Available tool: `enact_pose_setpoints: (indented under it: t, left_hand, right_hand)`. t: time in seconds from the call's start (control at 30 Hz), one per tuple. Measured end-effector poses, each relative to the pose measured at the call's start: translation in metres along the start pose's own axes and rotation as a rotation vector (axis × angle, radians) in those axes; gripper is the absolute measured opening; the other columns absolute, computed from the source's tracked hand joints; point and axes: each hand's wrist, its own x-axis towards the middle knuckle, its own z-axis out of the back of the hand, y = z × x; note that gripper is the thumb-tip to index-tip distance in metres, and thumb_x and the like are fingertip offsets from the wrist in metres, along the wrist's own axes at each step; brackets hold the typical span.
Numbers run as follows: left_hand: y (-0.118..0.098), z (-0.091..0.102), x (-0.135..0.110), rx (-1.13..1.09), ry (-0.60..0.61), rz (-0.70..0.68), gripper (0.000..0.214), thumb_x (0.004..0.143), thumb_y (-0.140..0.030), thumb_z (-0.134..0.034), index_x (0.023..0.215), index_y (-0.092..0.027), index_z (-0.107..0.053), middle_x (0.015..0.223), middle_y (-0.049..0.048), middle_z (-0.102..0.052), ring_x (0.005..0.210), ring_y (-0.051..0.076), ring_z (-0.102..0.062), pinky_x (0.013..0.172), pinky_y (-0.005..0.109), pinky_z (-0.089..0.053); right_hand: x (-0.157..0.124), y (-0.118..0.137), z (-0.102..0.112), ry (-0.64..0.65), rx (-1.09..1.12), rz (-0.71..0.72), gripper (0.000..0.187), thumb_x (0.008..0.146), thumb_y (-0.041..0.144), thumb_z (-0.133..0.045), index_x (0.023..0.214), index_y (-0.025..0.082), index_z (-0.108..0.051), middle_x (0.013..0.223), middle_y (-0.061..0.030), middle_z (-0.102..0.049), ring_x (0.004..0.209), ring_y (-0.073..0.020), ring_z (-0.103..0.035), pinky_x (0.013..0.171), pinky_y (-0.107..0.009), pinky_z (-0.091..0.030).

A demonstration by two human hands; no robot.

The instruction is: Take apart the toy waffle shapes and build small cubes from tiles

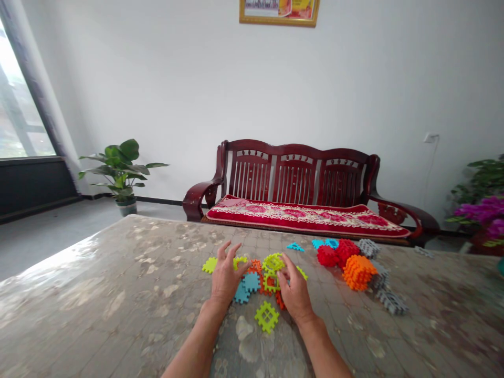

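Over the left side of a small pile, my left hand [224, 274] is open, its fingers spread. Two light-blue interlocking plastic tiles [251, 282] lie just right of it, and a plain yellow-green tile [210, 264] is at its left. My right hand [296, 294] has thumb and index finger at the right edge of a yellow-green window tile [271, 262], seemingly gripping it. Another yellow-green window tile [270, 283] overlaps below it, with orange tiles [255, 266] partly hidden around. Nearer to me, one yellow-green window tile [266, 317] lies flat.
On the right of the cloth-covered table [157, 294] are stacks of red tiles [346, 252], orange tiles [359, 272] and grey tiles [391, 303]. Blue pieces [295, 247] lie farther back. Beyond the table stands a wooden bench [295, 173]; a potted plant [125, 173] is at left.
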Motion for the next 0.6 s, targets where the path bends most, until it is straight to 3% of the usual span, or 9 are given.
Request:
enact_pose_setpoints:
  t: [0.1,0.2,0.33,0.43,0.6]
  left_hand:
    - [0.001,-0.002,0.001,-0.025,0.007,-0.057,0.050,0.081,-0.037,-0.067,0.128,-0.025,-0.055,0.142,0.0114,-0.043,0.112,0.024,-0.060,0.094,0.040,-0.052]
    - [0.000,-0.001,0.000,0.034,0.111,-0.140,0.044,0.080,-0.038,-0.067,0.122,-0.027,-0.060,0.131,0.0072,-0.056,0.118,0.025,-0.057,0.100,0.040,-0.046]
    - [-0.007,0.002,-0.002,0.160,0.284,-0.173,0.059,0.074,-0.045,-0.072,0.129,-0.028,-0.056,0.124,0.0053,-0.064,0.117,0.026,-0.056,0.101,0.041,-0.041]
    - [-0.012,0.004,-0.005,0.213,0.334,-0.178,0.073,0.069,-0.045,-0.076,0.135,-0.028,-0.051,0.127,0.0055,-0.064,0.117,0.027,-0.056,0.102,0.040,-0.037]
    - [-0.017,0.007,-0.007,0.245,0.391,-0.216,0.068,0.067,-0.045,-0.077,0.130,-0.030,-0.056,0.126,0.0043,-0.065,0.116,0.027,-0.056,0.102,0.040,-0.036]
  right_hand:
    - [-0.002,0.000,-0.003,0.041,0.073,0.039,0.052,0.085,0.017,-0.044,0.137,0.021,-0.051,0.126,-0.0096,-0.065,0.101,-0.0187,-0.068,0.089,-0.035,-0.057]
    - [-0.001,-0.001,-0.002,0.037,0.041,0.071,0.050,0.082,0.012,-0.043,0.130,0.020,-0.057,0.124,-0.0091,-0.065,0.104,-0.0182,-0.067,0.090,-0.034,-0.056]
    - [0.001,-0.003,0.005,-0.030,-0.147,0.122,0.041,0.079,0.010,-0.046,0.113,0.020,-0.068,0.119,-0.0083,-0.067,0.113,-0.0206,-0.061,0.100,-0.038,-0.049]
    - [0.002,-0.004,0.011,-0.079,-0.321,0.107,0.039,0.080,0.014,-0.049,0.114,0.020,-0.067,0.119,-0.0083,-0.067,0.114,-0.0225,-0.058,0.102,-0.041,-0.045]
    - [-0.001,-0.010,0.011,-0.057,-0.585,-0.009,0.035,0.082,0.024,-0.057,0.116,0.019,-0.067,0.125,-0.0103,-0.064,0.117,-0.0281,-0.055,0.101,-0.043,-0.041]
